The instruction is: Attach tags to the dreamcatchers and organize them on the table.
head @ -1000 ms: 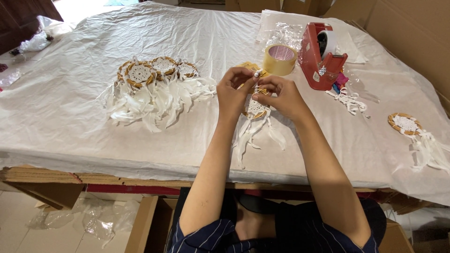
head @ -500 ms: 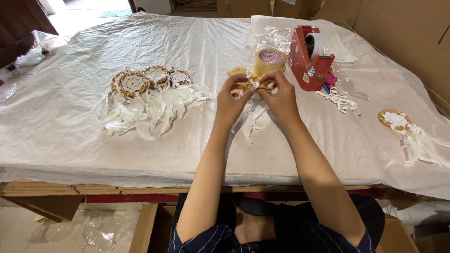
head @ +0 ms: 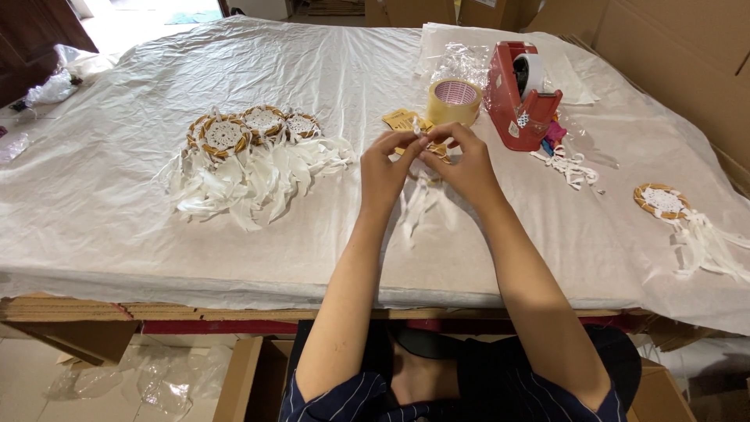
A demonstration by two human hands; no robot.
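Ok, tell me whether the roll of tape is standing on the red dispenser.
No, the roll of tape rests on the white table cover just beside the red dispenser, not on it.

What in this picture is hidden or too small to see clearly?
Head view only:
- Small white feathered piece: its top is hidden behind the left hand and right hand.
- Yellow card tags: print too small.
- Round woven white-feathered dreamcatcher: feathers cut off by right edge.

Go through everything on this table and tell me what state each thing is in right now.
Left hand: pinching a small dreamcatcher, feathers dangling.
Right hand: pinching the same piece.
Pile of dreamcatchers: lying flat, overlapping.
Single dreamcatcher: flat, lying apart.
Tape roll: lying flat.
Red tape dispenser: upright, loaded.
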